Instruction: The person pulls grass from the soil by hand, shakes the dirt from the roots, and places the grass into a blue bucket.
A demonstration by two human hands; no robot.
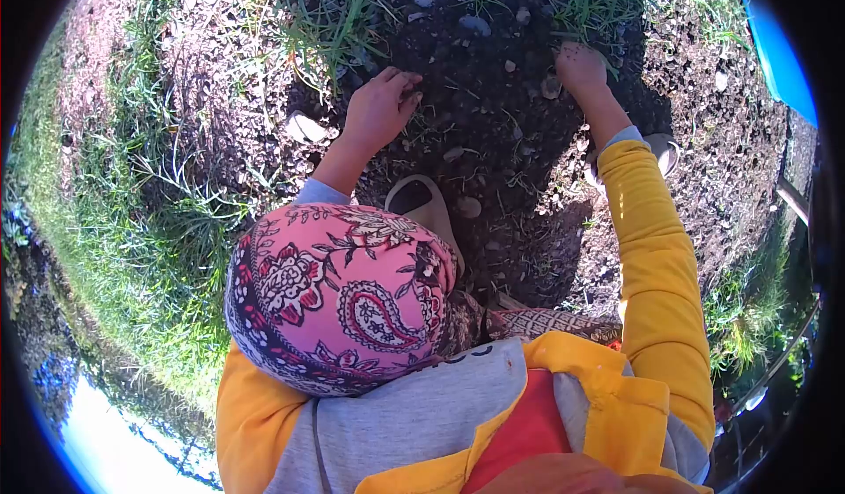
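My left hand (378, 109) hovers over dark soil just right of a grass clump (330, 23), its fingers loosely bent and the thumb apart, with nothing visible in them. Farther right, my right hand (582, 66) is closed at the lower edge of another grass clump (594, 6). Green blades come out beside its knuckles, while the fingertips are hidden. A flat brown stone (551, 87) lies just left of that hand. Between both hands is dark, loose soil (480, 72) with small stones in it.
Pink patterned cloth (343, 292) covers my bent knee. A light shoe (436, 221) stands below my left hand, and another shoe (662, 153) is beside my right sleeve. A blue object (779, 54) sits at the right edge. Tall grass (158, 239) grows on the left.
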